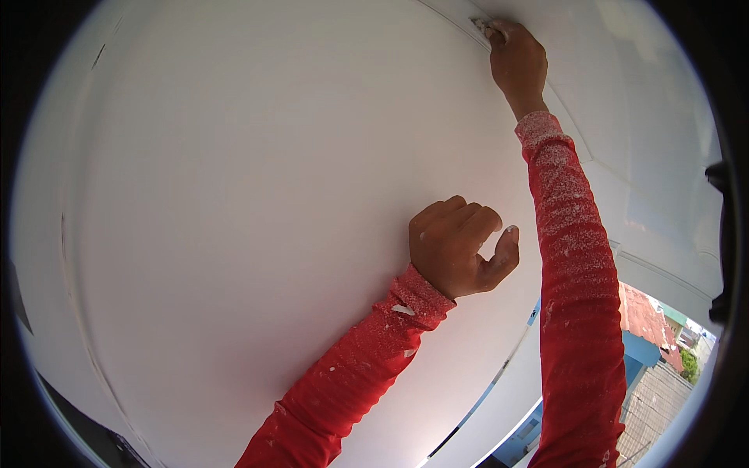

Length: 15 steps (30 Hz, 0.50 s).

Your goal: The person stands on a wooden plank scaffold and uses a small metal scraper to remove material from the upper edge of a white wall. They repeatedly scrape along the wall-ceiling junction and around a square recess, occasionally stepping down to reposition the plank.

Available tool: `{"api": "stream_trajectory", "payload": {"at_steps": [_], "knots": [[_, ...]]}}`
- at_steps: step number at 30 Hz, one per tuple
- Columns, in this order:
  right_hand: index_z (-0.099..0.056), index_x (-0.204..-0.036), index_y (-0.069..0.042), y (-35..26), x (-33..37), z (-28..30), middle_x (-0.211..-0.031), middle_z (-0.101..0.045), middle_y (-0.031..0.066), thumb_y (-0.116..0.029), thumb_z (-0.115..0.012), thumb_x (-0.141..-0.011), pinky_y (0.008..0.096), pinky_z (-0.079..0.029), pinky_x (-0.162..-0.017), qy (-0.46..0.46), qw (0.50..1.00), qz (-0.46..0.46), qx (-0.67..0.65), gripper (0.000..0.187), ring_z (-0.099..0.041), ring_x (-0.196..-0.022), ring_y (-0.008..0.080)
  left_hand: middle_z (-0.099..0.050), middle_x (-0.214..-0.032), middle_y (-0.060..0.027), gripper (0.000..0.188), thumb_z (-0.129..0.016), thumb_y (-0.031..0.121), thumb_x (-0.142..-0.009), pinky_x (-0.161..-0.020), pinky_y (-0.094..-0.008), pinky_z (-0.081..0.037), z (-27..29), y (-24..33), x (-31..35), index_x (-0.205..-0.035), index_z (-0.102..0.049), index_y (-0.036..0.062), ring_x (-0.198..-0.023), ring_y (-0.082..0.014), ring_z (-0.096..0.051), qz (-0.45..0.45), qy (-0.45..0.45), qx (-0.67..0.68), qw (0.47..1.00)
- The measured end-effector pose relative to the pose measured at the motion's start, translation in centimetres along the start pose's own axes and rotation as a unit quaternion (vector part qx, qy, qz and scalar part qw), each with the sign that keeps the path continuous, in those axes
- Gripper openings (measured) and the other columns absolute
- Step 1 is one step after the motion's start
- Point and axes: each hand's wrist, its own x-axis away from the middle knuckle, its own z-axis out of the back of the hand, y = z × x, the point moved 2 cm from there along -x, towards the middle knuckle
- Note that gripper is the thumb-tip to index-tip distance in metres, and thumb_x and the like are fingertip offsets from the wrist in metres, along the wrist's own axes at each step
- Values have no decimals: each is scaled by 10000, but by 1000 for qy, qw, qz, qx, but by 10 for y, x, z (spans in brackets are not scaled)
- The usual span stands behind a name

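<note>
My right hand (519,66) is raised high against the white surface, its fingers pinched round a small dark, flat piece smeared with white paste (483,28). Most of that piece is hidden by the fingers, so its exact kind does not show. It touches a seam (460,27) where two white panels meet. Lower down, my left hand (464,244) is at the broad white panel (257,156), its fingers loosely curled and the thumb standing apart. Nothing shows in the gap between thumb and fingers. White dust and flecks cover both red sleeves.
A thin dark-marked joint (70,281) runs down the panel's left side. More white surface with raised trim (663,269) lies at the right. Beyond an opening at the lower right are a reddish roof (650,320), a blue wall (638,352) and greenery (690,365).
</note>
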Motion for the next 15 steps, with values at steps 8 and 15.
{"api": "stream_trajectory", "payload": {"at_steps": [8,15], "knots": [[-767,-1098,-135,-7,-3,-3,-1081,-760,83,-255,-652,-961,400,-569,-883,15,999,52,-4,215,-724,-977,308,-487,-523,18,185,-751,72,-715,-433,-283,-346,-1,-1,2,-673,-577,119,-440,-148,-438,-2,-8,1,1000],[-770,-1026,-92,-31,1,5,-1078,-736,128,-153,-645,-929,432,-544,-887,5,998,64,14,169,-685,-1010,348,-486,-518,15,186,-749,75,-725,-431,-286,-345,2,-1,8,-670,-576,115,-436,-150,-434,1,-11,-3,1000]]}}
